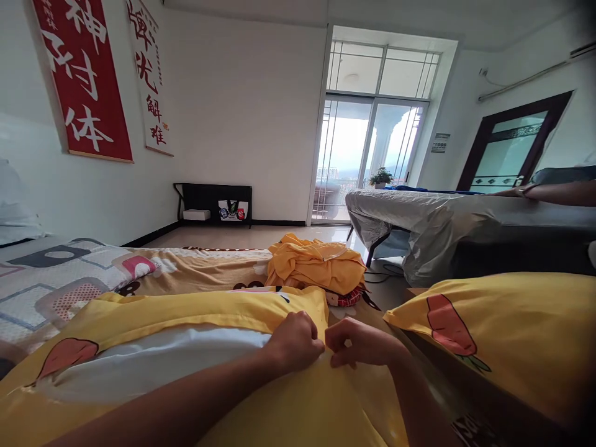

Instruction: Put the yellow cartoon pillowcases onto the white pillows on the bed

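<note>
A yellow pillowcase [261, 410] with a carrot print lies in front of me. Its long slit gapes, and a white pillow [153, 360] shows inside. At the right end of the slit, my left hand [298, 341] is closed in a fist on the pillowcase's edge. Just beside it, my right hand [361, 341] pinches the same edge between thumb and fingers. The hands are close together with a narrow gap between them. Whatever small part lies between the fingertips is hidden.
Another yellow carrot-print pillow [516, 329] is at the right. Beyond my hands sits a heap of orange-yellow cloth [316, 264] on a brown patterned blanket [200, 273]. A patterned pillow [69, 279] lies left. Another person's arm [559, 194] rests on a plastic-covered table [428, 211].
</note>
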Motion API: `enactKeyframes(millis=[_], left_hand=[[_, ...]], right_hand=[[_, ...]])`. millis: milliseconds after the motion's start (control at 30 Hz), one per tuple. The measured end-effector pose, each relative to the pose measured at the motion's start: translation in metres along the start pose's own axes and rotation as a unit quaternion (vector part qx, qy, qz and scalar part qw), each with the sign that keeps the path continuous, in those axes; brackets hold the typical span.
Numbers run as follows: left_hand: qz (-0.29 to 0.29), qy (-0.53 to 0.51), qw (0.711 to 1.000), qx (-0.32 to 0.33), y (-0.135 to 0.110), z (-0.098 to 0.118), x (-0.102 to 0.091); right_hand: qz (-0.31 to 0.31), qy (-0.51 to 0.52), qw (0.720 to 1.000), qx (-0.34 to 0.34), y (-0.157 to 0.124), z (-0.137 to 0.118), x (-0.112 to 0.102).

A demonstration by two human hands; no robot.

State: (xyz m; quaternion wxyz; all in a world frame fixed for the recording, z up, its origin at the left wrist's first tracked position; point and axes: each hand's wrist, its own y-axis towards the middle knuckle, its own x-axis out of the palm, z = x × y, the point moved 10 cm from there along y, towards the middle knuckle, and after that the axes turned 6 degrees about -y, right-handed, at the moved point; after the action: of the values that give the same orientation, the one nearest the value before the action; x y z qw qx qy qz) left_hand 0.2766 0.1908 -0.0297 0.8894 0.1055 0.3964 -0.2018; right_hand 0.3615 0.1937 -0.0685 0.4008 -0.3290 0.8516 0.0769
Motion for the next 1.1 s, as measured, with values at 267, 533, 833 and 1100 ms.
enactKeyframes(millis=[267, 533, 833, 1100], left_hand=[[-0.011, 0.03, 0.999, -0.015, -0.009, -0.004, -0.016], [-0.01, 0.046, 0.999, -0.007, -0.019, -0.003, -0.031], [-0.002, 0.218, 0.976, 0.015, -0.037, 0.009, -0.033], [-0.003, 0.107, 0.994, -0.015, -0.039, -0.018, -0.038]], right_hand=[[-0.011, 0.007, 1.0, -0.007, 0.001, 0.002, 0.002], [-0.025, 0.017, 1.0, 0.001, 0.0, 0.009, 0.003], [-0.045, 0.019, 0.999, 0.013, 0.001, 0.009, 0.01], [-0.035, 0.008, 0.999, 0.017, 0.001, 0.012, 0.009]])
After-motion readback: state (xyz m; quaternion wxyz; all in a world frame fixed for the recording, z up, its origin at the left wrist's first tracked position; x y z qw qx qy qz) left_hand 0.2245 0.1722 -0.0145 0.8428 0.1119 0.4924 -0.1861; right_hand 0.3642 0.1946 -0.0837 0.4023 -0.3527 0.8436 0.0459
